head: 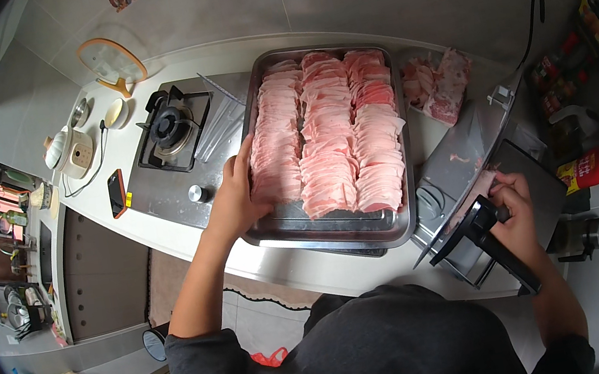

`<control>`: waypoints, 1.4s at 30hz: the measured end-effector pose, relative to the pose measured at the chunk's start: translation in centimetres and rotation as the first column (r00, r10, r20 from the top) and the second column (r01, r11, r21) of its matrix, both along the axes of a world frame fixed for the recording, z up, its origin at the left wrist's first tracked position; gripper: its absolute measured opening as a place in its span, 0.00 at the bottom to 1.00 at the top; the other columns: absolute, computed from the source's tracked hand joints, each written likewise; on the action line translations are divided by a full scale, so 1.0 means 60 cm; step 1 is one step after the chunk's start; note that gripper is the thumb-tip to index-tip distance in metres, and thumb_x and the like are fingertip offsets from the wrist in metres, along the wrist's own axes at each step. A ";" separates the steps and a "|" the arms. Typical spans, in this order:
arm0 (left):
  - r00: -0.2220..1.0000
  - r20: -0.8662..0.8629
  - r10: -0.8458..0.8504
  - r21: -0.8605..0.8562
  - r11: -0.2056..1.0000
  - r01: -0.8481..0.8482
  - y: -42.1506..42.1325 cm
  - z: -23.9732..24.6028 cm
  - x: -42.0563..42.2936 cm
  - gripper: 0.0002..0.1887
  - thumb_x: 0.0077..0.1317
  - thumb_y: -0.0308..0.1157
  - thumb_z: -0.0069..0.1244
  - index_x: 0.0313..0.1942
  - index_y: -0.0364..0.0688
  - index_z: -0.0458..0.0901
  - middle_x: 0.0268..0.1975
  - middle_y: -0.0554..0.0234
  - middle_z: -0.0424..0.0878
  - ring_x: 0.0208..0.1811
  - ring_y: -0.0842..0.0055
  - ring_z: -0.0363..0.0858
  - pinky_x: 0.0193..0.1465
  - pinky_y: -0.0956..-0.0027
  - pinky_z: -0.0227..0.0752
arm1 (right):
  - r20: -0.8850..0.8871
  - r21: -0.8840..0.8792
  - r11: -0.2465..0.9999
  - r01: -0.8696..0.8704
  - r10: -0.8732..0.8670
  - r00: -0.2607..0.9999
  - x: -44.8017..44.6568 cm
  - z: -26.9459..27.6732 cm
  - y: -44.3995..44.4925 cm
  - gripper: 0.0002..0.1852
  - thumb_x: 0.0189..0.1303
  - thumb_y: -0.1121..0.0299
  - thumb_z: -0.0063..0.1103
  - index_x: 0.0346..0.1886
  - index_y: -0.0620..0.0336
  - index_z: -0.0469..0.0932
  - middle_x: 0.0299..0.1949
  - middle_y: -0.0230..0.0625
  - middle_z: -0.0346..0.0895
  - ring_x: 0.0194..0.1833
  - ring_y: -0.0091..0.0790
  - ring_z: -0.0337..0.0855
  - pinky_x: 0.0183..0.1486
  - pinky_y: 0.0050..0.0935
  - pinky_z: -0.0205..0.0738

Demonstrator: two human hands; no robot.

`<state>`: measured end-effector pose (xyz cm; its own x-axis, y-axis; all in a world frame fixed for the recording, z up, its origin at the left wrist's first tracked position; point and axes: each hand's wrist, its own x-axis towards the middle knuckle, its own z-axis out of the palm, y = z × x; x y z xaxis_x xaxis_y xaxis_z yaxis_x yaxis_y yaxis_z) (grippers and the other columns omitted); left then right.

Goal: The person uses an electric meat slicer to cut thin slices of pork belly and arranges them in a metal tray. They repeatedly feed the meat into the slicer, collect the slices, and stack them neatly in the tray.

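Observation:
Before me lies a deep metal tray with three rows of thin raw meat slices. My left hand rests at the tray's left wall, fingers along the rim; whether it grips the rim is unclear. To the right stands a meat slicer with a black handle. At the slicer's carriage, my right hand has bent fingers beside a piece of pale meat and a dark knob; what exactly it holds is partly hidden. Chunks of raw meat lie behind the slicer, right of the tray.
Left of the tray is a gas hob with clear plastic on it. A phone, a small white cooker and a bowl are farther left. A red-capped jar stands at the right. A black cable hangs behind the slicer.

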<state>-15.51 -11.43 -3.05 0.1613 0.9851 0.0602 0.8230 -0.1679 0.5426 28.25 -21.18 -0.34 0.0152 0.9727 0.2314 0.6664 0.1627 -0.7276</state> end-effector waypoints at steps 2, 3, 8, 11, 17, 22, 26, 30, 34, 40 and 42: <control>0.999 -0.036 -0.038 0.018 0.999 0.039 -0.003 0.001 -0.001 0.61 0.38 0.17 0.65 0.73 0.60 0.49 0.65 0.38 0.63 0.53 0.44 0.77 0.53 0.56 0.77 | 0.039 0.021 1.000 -0.014 0.013 0.999 0.003 -0.003 0.000 0.13 0.37 0.86 0.69 0.24 0.64 0.73 0.49 0.41 0.67 0.43 0.35 0.78 0.49 0.31 0.72; 0.995 -0.097 -0.035 0.025 0.999 0.038 -0.005 0.000 0.001 0.62 0.38 0.19 0.65 0.73 0.60 0.48 0.66 0.35 0.61 0.52 0.43 0.78 0.52 0.56 0.78 | 0.036 0.022 1.000 -0.012 0.011 0.999 0.004 -0.004 0.000 0.13 0.37 0.86 0.69 0.24 0.64 0.73 0.49 0.41 0.67 0.43 0.35 0.78 0.49 0.32 0.72; 0.992 -0.129 0.008 -0.011 1.000 -0.010 -0.008 -0.004 0.003 0.61 0.38 0.18 0.64 0.73 0.61 0.49 0.68 0.33 0.59 0.53 0.43 0.78 0.52 0.56 0.78 | 0.077 0.068 0.997 -0.030 0.024 0.997 0.000 0.001 -0.002 0.13 0.37 0.86 0.68 0.25 0.64 0.74 0.50 0.41 0.67 0.43 0.35 0.78 0.49 0.32 0.72; 0.996 -0.079 0.047 -0.050 0.997 -0.051 -0.004 -0.003 0.007 0.58 0.39 0.17 0.61 0.73 0.59 0.52 0.68 0.40 0.60 0.59 0.47 0.74 0.57 0.58 0.74 | 0.011 0.035 0.999 0.012 -0.012 1.000 -0.011 0.008 -0.004 0.12 0.37 0.87 0.67 0.26 0.65 0.75 0.50 0.42 0.67 0.44 0.37 0.79 0.50 0.32 0.73; 0.997 -0.028 -0.076 0.179 0.981 0.080 0.000 0.013 -0.005 0.57 0.42 0.21 0.69 0.72 0.43 0.52 0.71 0.52 0.60 0.67 0.57 0.65 0.60 0.60 0.69 | 0.088 0.121 0.990 -0.077 0.066 0.994 -0.001 0.005 -0.006 0.12 0.39 0.83 0.71 0.29 0.61 0.80 0.52 0.44 0.70 0.46 0.41 0.80 0.50 0.34 0.75; 0.994 -0.001 -0.109 0.297 0.949 0.104 0.017 0.072 0.037 0.53 0.44 0.21 0.68 0.71 0.41 0.55 0.71 0.46 0.59 0.69 0.53 0.62 0.65 0.58 0.65 | -0.033 0.127 0.991 -0.042 0.047 0.998 -0.008 -0.003 -0.010 0.11 0.42 0.85 0.70 0.29 0.62 0.80 0.51 0.43 0.70 0.45 0.37 0.80 0.46 0.32 0.77; 0.964 -0.016 -0.266 0.275 0.926 0.260 0.044 0.100 0.117 0.51 0.45 0.23 0.68 0.70 0.40 0.58 0.69 0.47 0.62 0.69 0.52 0.63 0.69 0.58 0.62 | -0.131 0.079 0.995 -0.059 0.069 0.989 -0.006 0.006 -0.009 0.10 0.44 0.86 0.69 0.28 0.62 0.79 0.49 0.42 0.69 0.44 0.35 0.79 0.46 0.31 0.77; 0.872 -0.088 -0.482 0.262 0.833 0.487 0.082 0.106 0.221 0.45 0.46 0.25 0.68 0.67 0.43 0.65 0.66 0.43 0.65 0.67 0.49 0.65 0.67 0.56 0.63 | -0.088 0.120 0.991 -0.054 0.065 0.994 0.008 0.001 -0.002 0.09 0.44 0.85 0.69 0.26 0.62 0.79 0.50 0.42 0.68 0.44 0.36 0.78 0.45 0.31 0.76; 0.732 -0.015 -0.681 0.249 0.707 0.662 0.104 0.108 0.320 0.37 0.48 0.23 0.66 0.61 0.42 0.71 0.60 0.45 0.73 0.60 0.51 0.72 0.62 0.56 0.68 | -0.092 0.137 0.988 -0.064 0.077 0.993 0.019 0.008 0.016 0.09 0.44 0.84 0.70 0.25 0.62 0.78 0.50 0.42 0.67 0.44 0.37 0.76 0.45 0.30 0.76; 0.518 0.479 -0.709 0.048 0.610 0.791 0.123 0.055 0.427 0.19 0.54 0.23 0.58 0.48 0.35 0.78 0.43 0.53 0.81 0.41 0.69 0.81 0.44 0.70 0.74 | -0.062 0.107 0.990 -0.087 0.094 0.994 0.047 0.008 0.031 0.09 0.44 0.83 0.70 0.26 0.61 0.78 0.43 0.38 0.69 0.43 0.36 0.77 0.44 0.29 0.74; 0.576 0.566 -0.591 -0.130 0.625 0.769 0.123 0.032 0.445 0.15 0.54 0.23 0.59 0.43 0.35 0.78 0.38 0.57 0.82 0.37 0.73 0.79 0.43 0.72 0.73 | -0.070 0.061 0.994 -0.093 0.097 0.993 0.053 0.010 0.038 0.09 0.44 0.83 0.69 0.26 0.61 0.77 0.40 0.36 0.70 0.41 0.37 0.77 0.44 0.30 0.74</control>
